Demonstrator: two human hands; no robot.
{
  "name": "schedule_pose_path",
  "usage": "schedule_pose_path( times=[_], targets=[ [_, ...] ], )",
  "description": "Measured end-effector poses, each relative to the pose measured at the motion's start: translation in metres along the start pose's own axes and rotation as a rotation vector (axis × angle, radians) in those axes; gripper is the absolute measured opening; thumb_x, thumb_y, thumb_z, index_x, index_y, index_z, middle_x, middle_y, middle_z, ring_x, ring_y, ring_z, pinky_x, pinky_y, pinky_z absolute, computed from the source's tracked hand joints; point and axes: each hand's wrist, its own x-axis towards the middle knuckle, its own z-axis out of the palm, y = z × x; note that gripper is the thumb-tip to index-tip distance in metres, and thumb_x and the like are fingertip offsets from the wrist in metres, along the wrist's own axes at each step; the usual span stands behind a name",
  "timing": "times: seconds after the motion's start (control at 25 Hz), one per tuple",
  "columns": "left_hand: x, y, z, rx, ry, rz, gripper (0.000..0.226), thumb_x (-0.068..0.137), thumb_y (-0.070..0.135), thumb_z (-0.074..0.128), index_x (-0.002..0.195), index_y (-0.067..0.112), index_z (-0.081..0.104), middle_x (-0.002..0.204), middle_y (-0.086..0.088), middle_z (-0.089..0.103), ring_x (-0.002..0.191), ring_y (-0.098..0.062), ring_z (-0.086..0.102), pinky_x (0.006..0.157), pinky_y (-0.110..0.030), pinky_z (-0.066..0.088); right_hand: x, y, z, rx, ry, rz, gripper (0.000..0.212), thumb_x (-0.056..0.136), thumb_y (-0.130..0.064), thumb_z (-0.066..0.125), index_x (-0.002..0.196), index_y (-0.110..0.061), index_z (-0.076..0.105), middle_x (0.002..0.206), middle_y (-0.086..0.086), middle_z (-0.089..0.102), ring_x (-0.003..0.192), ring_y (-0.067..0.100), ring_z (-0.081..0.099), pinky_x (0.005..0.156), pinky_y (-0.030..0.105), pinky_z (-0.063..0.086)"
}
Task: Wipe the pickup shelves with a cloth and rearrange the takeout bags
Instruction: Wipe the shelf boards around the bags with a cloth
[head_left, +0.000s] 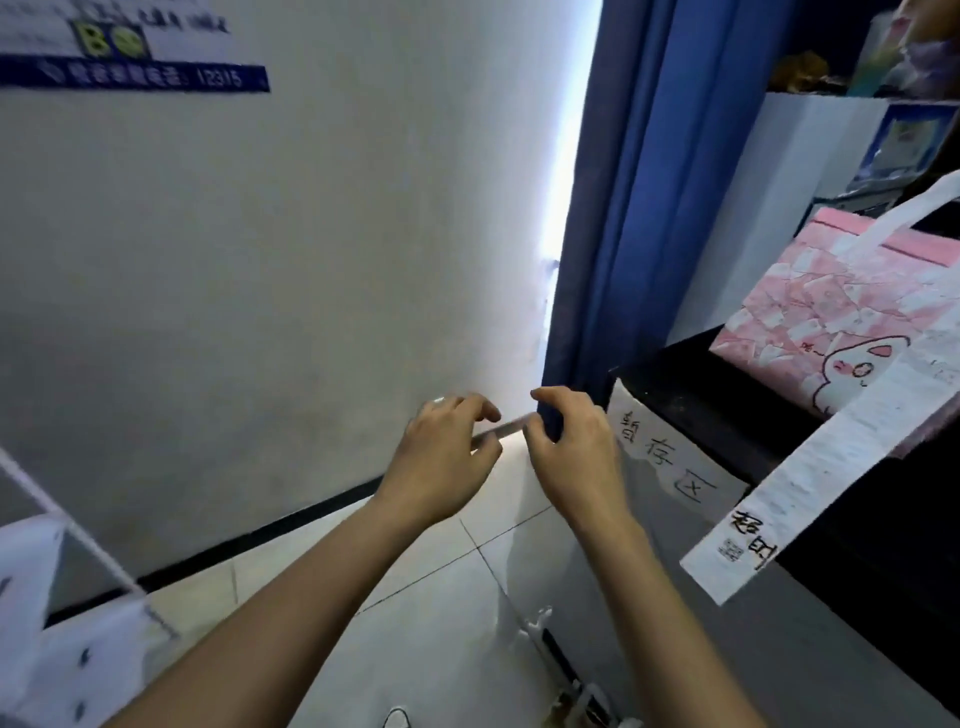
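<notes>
My left hand (441, 457) and my right hand (576, 452) are raised side by side in front of the white wall. Between them they pinch a thin pale strip (506, 429), one end in each hand; I cannot tell what it is made of. To the right stands a black shelf (691, 384) with a handwritten paper label (670, 457) on its front edge. A pink takeout bag (826, 312) with a bunny drawing lies on the shelf. A long white receipt (831, 457) hangs off the bag over the shelf edge. No cloth is in view.
A blue curtain (618, 208) hangs between the wall and the shelf. A white bag with dark specks (67, 639) sits at the lower left. Light floor tiles (415, 597) lie below. More bags and boxes (893, 130) fill the upper right.
</notes>
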Motion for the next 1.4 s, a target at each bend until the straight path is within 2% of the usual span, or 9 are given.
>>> schedule_pose_path(
  times=[0.08, 0.4, 0.52, 0.72, 0.92, 1.12, 1.24, 1.4],
  targets=[
    [-0.027, -0.023, -0.027, 0.040, 0.043, -0.079, 0.025, 0.095, 0.030, 0.051, 0.117, 0.026, 0.061, 0.121, 0.006, 0.062, 0.114, -0.020, 0.051, 0.099, -0.041, 0.043, -0.011, -0.030, 0.027, 0.043, -0.086, -0.035, 0.030, 0.096, -0.029, 0.055, 0.125, -0.029, 0.062, 0.123, -0.008, 0.062, 0.111, 0.013, 0.055, 0.093, 0.034, 0.049],
    [-0.154, -0.110, -0.128, 0.075, 0.236, -0.409, 0.024, 0.095, 0.026, 0.051, 0.116, 0.024, 0.062, 0.117, 0.004, 0.062, 0.111, -0.018, 0.051, 0.096, -0.036, 0.045, -0.087, -0.154, 0.121, 0.195, -0.381, -0.246, 0.027, 0.096, -0.028, 0.057, 0.123, -0.027, 0.064, 0.118, -0.006, 0.065, 0.111, 0.013, 0.058, 0.090, 0.028, 0.047],
    [-0.202, -0.139, -0.162, 0.062, 0.294, -0.482, 0.023, 0.096, 0.026, 0.051, 0.116, 0.024, 0.062, 0.117, 0.004, 0.062, 0.111, -0.016, 0.052, 0.095, -0.038, 0.046, -0.128, -0.204, 0.150, 0.230, -0.451, -0.303, 0.028, 0.096, -0.028, 0.057, 0.123, -0.027, 0.063, 0.116, -0.006, 0.065, 0.109, 0.012, 0.058, 0.091, 0.030, 0.048],
    [-0.293, -0.189, -0.226, 0.089, 0.379, -0.580, 0.020, 0.095, 0.029, 0.051, 0.114, 0.028, 0.059, 0.118, 0.008, 0.061, 0.111, -0.013, 0.049, 0.091, -0.031, 0.045, -0.211, -0.290, 0.197, 0.290, -0.585, -0.366, 0.028, 0.096, -0.029, 0.056, 0.123, -0.030, 0.063, 0.118, -0.009, 0.064, 0.111, 0.009, 0.058, 0.086, 0.024, 0.043],
    [-0.400, -0.238, -0.286, 0.132, 0.460, -0.660, 0.019, 0.096, 0.031, 0.053, 0.114, 0.028, 0.059, 0.116, 0.009, 0.062, 0.106, -0.011, 0.050, 0.088, -0.030, 0.046, -0.303, -0.377, 0.240, 0.331, -0.689, -0.445, 0.029, 0.096, -0.029, 0.056, 0.124, -0.029, 0.064, 0.116, -0.007, 0.065, 0.105, 0.010, 0.060, 0.083, 0.025, 0.045],
    [-0.505, -0.272, -0.341, 0.157, 0.529, -0.767, 0.015, 0.095, 0.030, 0.055, 0.109, 0.026, 0.060, 0.112, 0.007, 0.065, 0.104, -0.015, 0.053, 0.087, -0.036, 0.050, -0.391, -0.451, 0.274, 0.350, -0.773, -0.520, 0.028, 0.097, -0.029, 0.057, 0.124, -0.028, 0.064, 0.113, -0.009, 0.064, 0.105, 0.010, 0.061, 0.082, 0.024, 0.044],
    [-0.561, -0.288, -0.374, 0.148, 0.584, -0.840, 0.020, 0.095, 0.028, 0.057, 0.114, 0.023, 0.061, 0.114, 0.004, 0.065, 0.106, -0.018, 0.055, 0.090, -0.040, 0.053, -0.437, -0.494, 0.293, 0.349, -0.829, -0.586, 0.025, 0.096, -0.029, 0.058, 0.120, -0.026, 0.065, 0.109, -0.009, 0.064, 0.099, 0.012, 0.060, 0.078, 0.024, 0.044],
    [-0.615, -0.310, -0.406, 0.110, 0.661, -0.916, 0.019, 0.096, 0.024, 0.058, 0.114, 0.022, 0.062, 0.114, 0.003, 0.066, 0.107, -0.018, 0.059, 0.089, -0.040, 0.056, -0.481, -0.540, 0.318, 0.344, -0.932, -0.630, 0.027, 0.097, -0.031, 0.057, 0.123, -0.026, 0.063, 0.119, -0.006, 0.065, 0.107, 0.012, 0.061, 0.092, 0.036, 0.055]
  ],
)
